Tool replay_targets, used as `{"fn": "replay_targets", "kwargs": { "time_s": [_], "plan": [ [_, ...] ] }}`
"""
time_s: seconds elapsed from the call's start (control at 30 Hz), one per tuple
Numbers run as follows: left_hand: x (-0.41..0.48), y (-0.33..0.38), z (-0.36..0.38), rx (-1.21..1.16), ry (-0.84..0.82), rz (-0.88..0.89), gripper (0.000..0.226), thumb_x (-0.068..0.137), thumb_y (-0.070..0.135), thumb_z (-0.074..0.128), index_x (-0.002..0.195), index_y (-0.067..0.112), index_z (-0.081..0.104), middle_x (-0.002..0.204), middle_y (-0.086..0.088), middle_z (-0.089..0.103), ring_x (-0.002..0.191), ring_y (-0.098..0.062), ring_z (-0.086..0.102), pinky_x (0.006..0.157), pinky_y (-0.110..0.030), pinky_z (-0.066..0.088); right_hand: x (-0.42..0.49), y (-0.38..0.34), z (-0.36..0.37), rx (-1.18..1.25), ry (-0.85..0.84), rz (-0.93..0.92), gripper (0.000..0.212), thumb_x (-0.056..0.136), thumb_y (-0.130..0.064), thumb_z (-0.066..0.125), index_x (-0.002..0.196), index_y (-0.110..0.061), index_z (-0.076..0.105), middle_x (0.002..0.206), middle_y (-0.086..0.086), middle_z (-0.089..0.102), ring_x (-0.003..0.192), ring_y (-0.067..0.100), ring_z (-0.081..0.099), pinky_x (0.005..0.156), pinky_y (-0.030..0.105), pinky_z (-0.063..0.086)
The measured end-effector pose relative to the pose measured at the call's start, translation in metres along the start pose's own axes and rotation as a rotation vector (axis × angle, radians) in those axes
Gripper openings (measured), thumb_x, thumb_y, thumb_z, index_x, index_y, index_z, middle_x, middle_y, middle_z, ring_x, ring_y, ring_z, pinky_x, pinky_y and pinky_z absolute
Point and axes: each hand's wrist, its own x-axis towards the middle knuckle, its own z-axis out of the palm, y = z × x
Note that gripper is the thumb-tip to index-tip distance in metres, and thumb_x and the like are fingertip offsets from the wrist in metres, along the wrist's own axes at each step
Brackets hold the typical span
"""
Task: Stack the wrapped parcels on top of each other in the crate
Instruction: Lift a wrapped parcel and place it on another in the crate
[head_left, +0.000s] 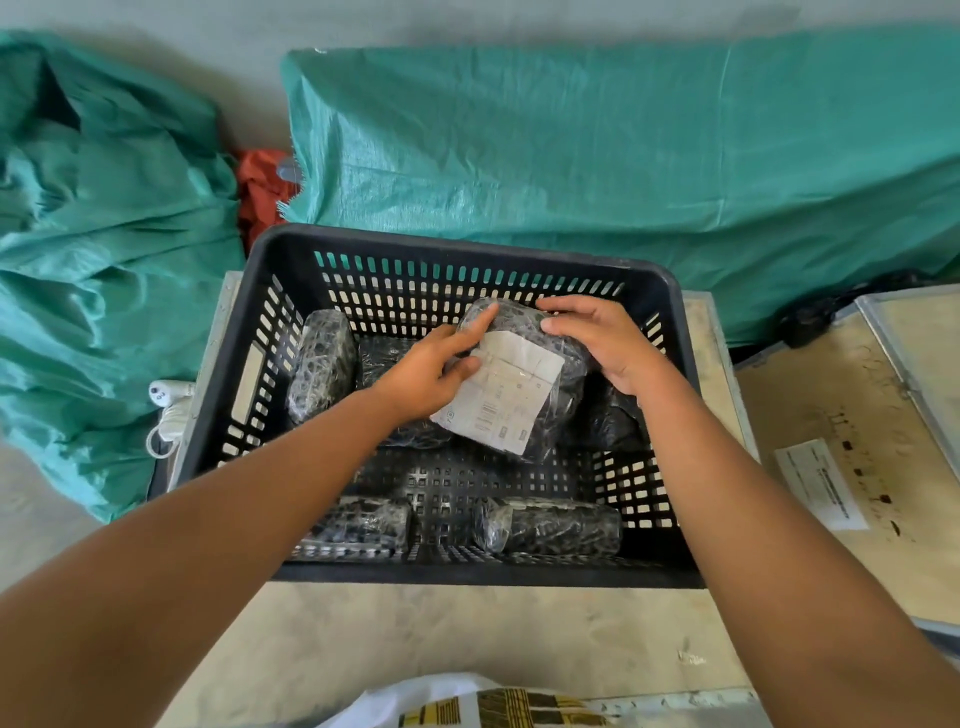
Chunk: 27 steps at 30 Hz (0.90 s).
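Hands (431, 374) (602, 343) grip labelled parcel (519, 384) inside black crate (467, 249)

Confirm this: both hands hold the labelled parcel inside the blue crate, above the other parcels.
Wrong on one point: the crate is black, not blue. The head view shows both the left hand and right hand holding the labelled parcel inside it, above the other parcels.

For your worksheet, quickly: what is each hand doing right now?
Left hand: closed on the labelled parcel.
Right hand: gripping the same parcel's far end.
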Motion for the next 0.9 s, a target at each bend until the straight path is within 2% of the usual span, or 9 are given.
{"fn": "replay_targets", "kwargs": {
  "time_s": [0.07,0.2,0.27,0.43,0.5,0.57,0.7,0.83,0.9],
  "plan": [
    [0.001,0.0,0.0,-0.022,-0.002,-0.062,0.063,0.106,0.028,0.048,0.136,0.078,0.022,0.142,-0.019,0.043,0.113,-0.015,0.054,0.087,-0.028,0.048,0.0,0.006,0.001,-0.012,0.079,-0.09,0.04,0.083,-0.022,0.084,0.122,-0.029,0.075,0.114,-0.004,0.078,0.111,0.011,0.071,0.104,0.038,0.051],
    [0.003,-0.002,0.006,-0.176,0.028,-0.175,0.054,0.105,0.029,0.049,0.133,0.072,0.035,0.136,0.006,0.054,0.084,-0.021,0.058,0.077,-0.034,0.06,-0.003,0.01,0.011,-0.253,0.088,-0.163,0.067,0.073,-0.04,0.089,0.135,-0.04,0.064,0.144,-0.011,0.059,0.133,0.006,0.05,0.111,0.033,0.039],
    [0.006,-0.006,0.011,-0.235,0.046,-0.223,0.047,0.104,0.032,0.049,0.143,0.058,0.037,0.127,0.011,0.06,0.092,-0.018,0.06,0.084,-0.038,0.06,-0.004,0.013,0.015,-0.354,0.047,-0.162,0.083,0.07,-0.044,0.091,0.145,-0.036,0.055,0.152,-0.008,0.052,0.138,0.008,0.044,0.114,0.034,0.034],
    [0.011,-0.012,0.025,-0.263,0.047,-0.281,0.061,0.099,0.028,0.062,0.153,0.04,0.035,0.132,0.011,0.054,0.09,0.006,0.058,0.067,-0.008,0.053,-0.005,0.025,0.029,-0.504,-0.131,0.04,0.128,0.058,-0.028,0.098,0.161,-0.032,0.023,0.157,-0.001,0.044,0.138,0.021,0.044,0.107,0.033,0.038],
    [0.011,-0.011,0.032,-0.257,-0.05,-0.284,0.085,0.089,0.022,0.076,0.156,0.039,0.028,0.129,0.021,0.051,0.091,0.012,0.058,0.067,-0.004,0.05,-0.003,0.034,0.034,-0.563,-0.108,0.07,0.129,0.059,-0.014,0.098,0.162,-0.027,0.021,0.153,0.003,0.047,0.13,0.021,0.05,0.095,0.021,0.041],
    [0.017,-0.014,0.04,-0.205,-0.155,-0.28,0.102,0.082,0.014,0.083,0.159,0.034,0.019,0.139,0.015,0.049,0.099,0.004,0.062,0.073,-0.008,0.053,0.002,0.04,0.04,-0.607,-0.049,0.115,0.127,0.061,-0.007,0.096,0.162,-0.027,0.021,0.152,0.007,0.046,0.124,0.022,0.053,0.086,0.018,0.046],
    [0.029,-0.017,0.044,-0.146,-0.173,-0.327,0.11,0.08,0.007,0.083,0.161,0.031,0.013,0.146,0.0,0.052,0.109,-0.017,0.067,0.091,-0.032,0.058,0.011,0.047,0.05,-0.662,0.008,0.225,0.128,0.065,-0.01,0.095,0.162,-0.034,0.015,0.149,0.016,0.038,0.13,0.033,0.05,0.107,0.04,0.044],
    [0.033,-0.019,0.051,-0.001,-0.219,-0.343,0.114,0.078,0.01,0.085,0.162,0.031,0.01,0.137,-0.003,0.06,0.099,-0.014,0.067,0.077,-0.019,0.055,0.011,0.056,0.062,-0.786,-0.041,0.225,0.126,0.074,-0.013,0.09,0.164,-0.026,0.003,0.147,0.021,0.044,0.128,0.033,0.053,0.105,0.037,0.044],
    [0.038,-0.016,0.06,0.118,-0.226,-0.382,0.117,0.076,0.014,0.087,0.161,0.033,0.008,0.148,-0.015,0.047,0.116,-0.025,0.062,0.092,-0.028,0.054,0.015,0.06,0.065,-0.848,-0.062,0.249,0.127,0.075,-0.012,0.089,0.164,-0.024,0.0,0.146,0.021,0.044,0.12,0.03,0.058,0.102,0.037,0.047]
  ]
}}
